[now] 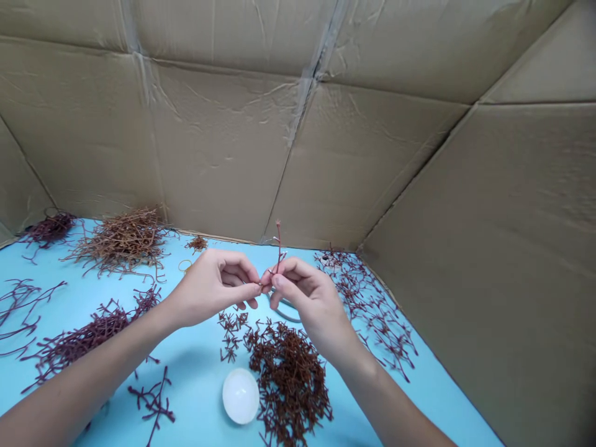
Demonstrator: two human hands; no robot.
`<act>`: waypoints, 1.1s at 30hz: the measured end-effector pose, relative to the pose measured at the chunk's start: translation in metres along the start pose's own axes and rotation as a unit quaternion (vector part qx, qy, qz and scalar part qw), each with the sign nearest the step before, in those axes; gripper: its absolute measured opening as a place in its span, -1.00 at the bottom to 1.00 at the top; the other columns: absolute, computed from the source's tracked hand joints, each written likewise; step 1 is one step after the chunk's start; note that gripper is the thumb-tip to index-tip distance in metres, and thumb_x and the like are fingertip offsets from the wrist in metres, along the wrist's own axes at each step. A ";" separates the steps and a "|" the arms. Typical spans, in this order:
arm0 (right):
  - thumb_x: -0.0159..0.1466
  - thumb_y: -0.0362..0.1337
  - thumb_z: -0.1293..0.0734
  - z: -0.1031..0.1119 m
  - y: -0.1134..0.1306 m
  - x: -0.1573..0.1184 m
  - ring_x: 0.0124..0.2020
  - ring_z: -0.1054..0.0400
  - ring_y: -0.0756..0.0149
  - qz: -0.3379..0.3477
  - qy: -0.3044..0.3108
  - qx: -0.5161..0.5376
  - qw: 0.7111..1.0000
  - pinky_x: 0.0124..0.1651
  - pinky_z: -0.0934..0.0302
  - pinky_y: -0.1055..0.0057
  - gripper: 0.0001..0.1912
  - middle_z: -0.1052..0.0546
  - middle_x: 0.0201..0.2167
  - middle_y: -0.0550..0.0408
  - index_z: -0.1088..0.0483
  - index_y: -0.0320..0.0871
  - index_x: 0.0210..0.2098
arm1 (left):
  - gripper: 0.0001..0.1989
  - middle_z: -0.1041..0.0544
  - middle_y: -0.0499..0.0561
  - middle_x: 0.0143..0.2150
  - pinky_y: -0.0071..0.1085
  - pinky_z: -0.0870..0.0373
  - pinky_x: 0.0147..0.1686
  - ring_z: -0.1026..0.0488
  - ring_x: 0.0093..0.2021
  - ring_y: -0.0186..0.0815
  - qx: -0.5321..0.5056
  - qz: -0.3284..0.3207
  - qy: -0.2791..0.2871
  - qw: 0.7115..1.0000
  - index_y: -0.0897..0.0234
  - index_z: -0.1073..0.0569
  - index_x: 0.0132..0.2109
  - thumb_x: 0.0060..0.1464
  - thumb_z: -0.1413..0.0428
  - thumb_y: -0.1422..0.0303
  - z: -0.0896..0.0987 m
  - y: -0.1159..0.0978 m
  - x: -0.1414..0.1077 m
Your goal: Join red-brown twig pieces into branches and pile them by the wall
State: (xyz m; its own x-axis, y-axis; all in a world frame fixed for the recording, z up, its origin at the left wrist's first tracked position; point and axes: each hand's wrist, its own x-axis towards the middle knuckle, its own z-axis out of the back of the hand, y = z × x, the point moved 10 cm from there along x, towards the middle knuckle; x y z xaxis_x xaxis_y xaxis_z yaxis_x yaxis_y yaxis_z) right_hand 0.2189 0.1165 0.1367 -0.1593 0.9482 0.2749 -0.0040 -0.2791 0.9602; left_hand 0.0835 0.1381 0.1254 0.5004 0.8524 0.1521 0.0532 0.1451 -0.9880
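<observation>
My right hand [310,298] pinches a thin reddish-brown branched twig [279,239] between thumb and forefinger; its stem stands upright above the fingers. Close beside it, my left hand [221,285] has thumb and forefinger pressed together on a small brown piece, mostly covered by the fingertips. Both sets of fingertips nearly meet, in front of the twig's lower side. Below them lies a heap of short brown forked pieces [293,385], with a smaller scatter of the same pieces [231,332] to its left. A white round bowl [241,396] sits against the heap's left side.
Branched dark-red twigs [367,304] spread along the right. At left are a dark twig pile [88,335], a brown stem heap [125,239] and a dark bundle [51,228]. A greenish ring [285,310] lies partly behind my right hand. Cardboard walls [223,143] enclose the blue tabletop [195,385].
</observation>
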 end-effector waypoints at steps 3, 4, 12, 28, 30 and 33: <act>0.34 -0.07 -0.51 -0.001 -0.002 0.001 -0.40 -0.49 0.38 0.003 -0.008 0.010 1.000 -0.23 -0.48 0.35 -0.75 -0.64 -0.27 0.08 -0.49 -0.10 -0.29 | -0.79 -0.66 0.07 -0.39 -0.40 -0.62 -0.41 -0.68 -0.40 -0.24 -0.018 -0.002 -0.016 1.000 0.30 -0.54 -0.25 0.12 -0.40 0.30 0.004 0.003 0.001; 0.34 -0.06 -0.51 -0.001 -0.002 0.002 -0.37 -0.50 0.36 0.005 -0.011 0.018 1.000 -0.21 -0.50 0.33 -0.75 -0.65 -0.26 0.07 -0.50 -0.09 -0.28 | -0.76 -0.65 0.05 -0.39 -0.41 -0.61 -0.42 -0.67 -0.41 -0.26 -0.020 -0.005 -0.026 0.999 0.29 -0.52 -0.24 0.11 -0.40 0.28 0.007 0.003 0.002; 0.28 -0.04 -0.55 -0.001 -0.012 0.005 -0.33 -0.52 0.34 0.012 -0.048 0.036 0.998 -0.12 -0.54 0.29 -0.71 -0.66 -0.24 0.06 -0.49 -0.09 -0.29 | -0.86 -0.61 0.03 -0.31 -0.49 -0.59 -0.43 -0.61 -0.29 -0.30 0.029 -0.048 -0.061 0.997 0.28 -0.53 -0.25 0.18 -0.31 0.33 0.011 0.005 0.001; 0.27 -0.08 -0.57 -0.004 -0.006 -0.005 -0.20 -0.55 0.26 0.026 -0.083 0.067 0.994 -0.07 -0.60 0.26 -0.76 -0.65 -0.17 0.03 -0.55 -0.07 -0.33 | -0.95 -0.60 0.00 -0.16 -0.46 -0.55 -0.36 -0.58 -0.36 -0.39 0.113 -0.133 -0.149 0.973 0.23 -0.64 -0.20 0.25 -0.26 0.40 0.014 -0.015 -0.015; 0.27 -0.08 -0.58 -0.003 -0.008 -0.004 -0.19 -0.55 0.26 0.030 -0.090 0.070 0.993 -0.06 -0.59 0.27 -0.77 -0.64 -0.18 0.05 -0.56 -0.07 -0.33 | -0.94 -0.59 0.01 -0.12 -0.43 -0.59 -0.29 -0.58 -0.35 -0.40 0.106 -0.153 -0.154 0.970 0.23 -0.66 -0.19 0.24 -0.26 0.42 0.014 -0.016 -0.015; 0.26 -0.07 -0.58 0.000 -0.013 -0.003 -0.17 -0.55 0.26 0.026 -0.103 0.074 0.992 -0.06 -0.59 0.29 -0.76 -0.63 -0.19 0.06 -0.56 -0.08 -0.32 | -0.93 -0.57 0.04 -0.11 -0.40 -0.61 -0.18 -0.59 -0.22 -0.34 0.107 -0.168 -0.162 0.967 0.21 -0.68 -0.17 0.24 -0.28 0.42 0.013 -0.014 -0.015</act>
State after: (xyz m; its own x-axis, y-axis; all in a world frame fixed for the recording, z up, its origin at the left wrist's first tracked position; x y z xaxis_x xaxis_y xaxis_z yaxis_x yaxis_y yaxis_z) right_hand 0.2193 0.1171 0.1237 0.0495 0.9480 0.3144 0.1454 -0.3183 0.9368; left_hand 0.0641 0.1294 0.1372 0.1882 0.8468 0.4974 -0.0325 0.5116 -0.8586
